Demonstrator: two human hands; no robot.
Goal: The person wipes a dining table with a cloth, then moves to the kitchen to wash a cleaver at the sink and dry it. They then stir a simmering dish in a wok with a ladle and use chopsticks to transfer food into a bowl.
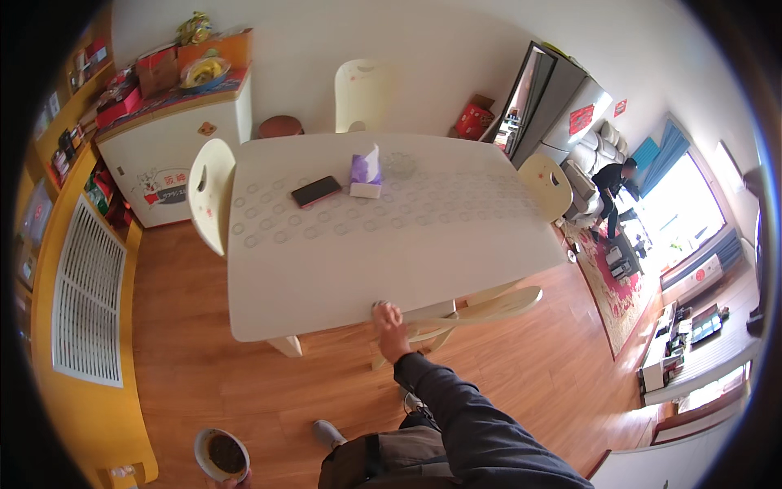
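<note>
Left hand [238, 482] pinches a bowl [204, 458] of dark contents [226, 454], lower left of the frame; carrying it seems the step in hand, and any move calls for keeping it level. Right hand [390, 328] curls at the table's [326, 281] near edge, mid-frame; whether it grips anything, I cannot tell

You are holding a round white bowl [200, 458] low down on your left side. Its open top faces up. Inside is dark brown food [226, 454], too blurry to tell what kind. You can see some clean white bowl around the food, with more showing on the left.
</note>
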